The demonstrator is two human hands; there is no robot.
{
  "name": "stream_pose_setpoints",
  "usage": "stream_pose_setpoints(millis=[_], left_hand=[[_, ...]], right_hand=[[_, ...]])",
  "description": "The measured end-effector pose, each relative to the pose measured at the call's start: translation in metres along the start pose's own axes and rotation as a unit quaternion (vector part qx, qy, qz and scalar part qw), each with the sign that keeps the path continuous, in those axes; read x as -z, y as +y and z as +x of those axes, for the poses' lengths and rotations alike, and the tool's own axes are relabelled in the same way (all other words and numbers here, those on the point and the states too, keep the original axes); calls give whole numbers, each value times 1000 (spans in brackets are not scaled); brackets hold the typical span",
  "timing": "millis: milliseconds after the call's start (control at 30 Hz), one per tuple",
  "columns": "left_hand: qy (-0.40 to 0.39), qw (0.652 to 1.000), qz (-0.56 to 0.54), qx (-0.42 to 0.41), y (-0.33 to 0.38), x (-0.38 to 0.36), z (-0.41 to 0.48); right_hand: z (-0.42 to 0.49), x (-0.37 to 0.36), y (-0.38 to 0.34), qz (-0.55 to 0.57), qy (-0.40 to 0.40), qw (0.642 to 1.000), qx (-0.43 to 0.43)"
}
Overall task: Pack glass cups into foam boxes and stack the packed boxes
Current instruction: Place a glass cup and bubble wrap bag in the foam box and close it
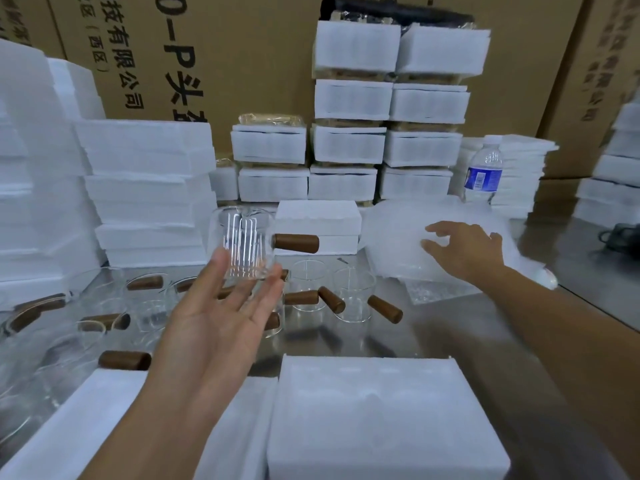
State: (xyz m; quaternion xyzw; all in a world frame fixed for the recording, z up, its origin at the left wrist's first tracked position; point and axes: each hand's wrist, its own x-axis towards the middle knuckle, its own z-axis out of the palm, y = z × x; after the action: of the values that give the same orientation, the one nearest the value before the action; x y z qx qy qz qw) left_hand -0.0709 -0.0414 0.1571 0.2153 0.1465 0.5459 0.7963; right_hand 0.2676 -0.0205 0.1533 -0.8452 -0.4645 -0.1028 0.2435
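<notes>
My left hand (221, 327) is raised palm up, thumb and fingertips gripping the base of a clear glass cup (242, 244) whose brown wooden handle (296, 242) points right. My right hand (464, 251) reaches forward with spread fingers and touches a pile of translucent foam wrap sheets (391, 233); nothing is gripped in it. A white foam box (381, 414) lies closed at the near edge, with another foam piece (86, 420) to its left. Several more glass cups with wooden handles (353, 292) stand on the metal table (446, 341). Packed foam boxes (349, 147) are stacked at the back.
Tall piles of white foam pieces (149, 188) fill the left side. A water bottle with a blue label (483, 174) stands at the back right beside more foam sheets (519, 168). Cardboard cartons (242, 64) form the back wall. A dark object (620, 233) lies at the far right.
</notes>
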Motion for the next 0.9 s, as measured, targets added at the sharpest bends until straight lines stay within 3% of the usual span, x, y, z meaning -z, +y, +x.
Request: stream_pose_setpoints(millis=[133,333,467,533,600,733,900], left_hand=[[-16,1000,6,-6,0,0,0],[-7,1000,-1,-11,0,-5,-3],[-24,1000,-11,-15,2,-4,-4],[-47,998,-25,-22,4,-5,-6],[-74,996,-37,-32,7,-5,-8],[-107,992,-47,-54,17,-8,-12],[-165,979,-90,-76,33,-9,-17]], right_hand=[[1,2,-2,-43,27,998,24],[-3,1,-2,-86,-2,996,13],[-6,10,-9,-13,66,998,-6],[-8,24,-23,73,136,988,21],[-14,39,-44,177,153,969,76],[-52,63,-86,275,27,939,204],[-120,60,-98,167,-174,906,348]])
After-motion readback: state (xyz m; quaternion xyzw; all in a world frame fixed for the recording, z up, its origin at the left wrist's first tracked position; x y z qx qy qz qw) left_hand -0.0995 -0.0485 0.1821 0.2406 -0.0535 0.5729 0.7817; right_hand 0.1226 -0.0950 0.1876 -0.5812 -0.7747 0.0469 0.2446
